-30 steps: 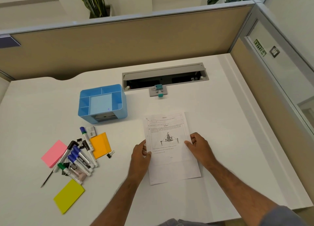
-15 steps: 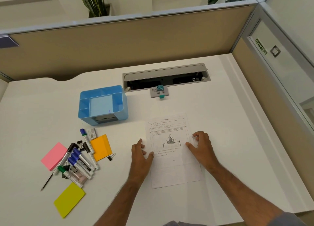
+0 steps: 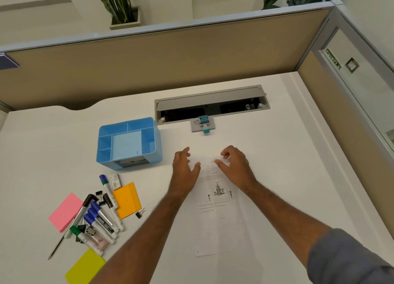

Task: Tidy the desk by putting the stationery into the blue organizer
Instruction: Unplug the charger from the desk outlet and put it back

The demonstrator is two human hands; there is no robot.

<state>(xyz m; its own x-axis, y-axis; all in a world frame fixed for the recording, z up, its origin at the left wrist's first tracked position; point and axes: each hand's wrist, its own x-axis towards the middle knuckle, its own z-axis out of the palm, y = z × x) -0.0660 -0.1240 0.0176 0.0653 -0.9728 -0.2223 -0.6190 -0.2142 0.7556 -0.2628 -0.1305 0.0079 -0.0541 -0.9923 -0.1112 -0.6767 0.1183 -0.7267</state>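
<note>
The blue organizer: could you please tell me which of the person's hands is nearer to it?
Left. The left hand lies just right of the blue organizer, at the paper's top left corner; the right hand is farther right, beyond the left hand.

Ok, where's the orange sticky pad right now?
In the head view the orange sticky pad lies left of the left hand, in front of the blue organizer, beside the markers.

Bare desk [image 3: 53, 155] lies left of the blue organizer [image 3: 128, 144]; marker pile [image 3: 100, 215] crowds the near-left; cable tray [image 3: 211, 105] flanks its right.
</note>
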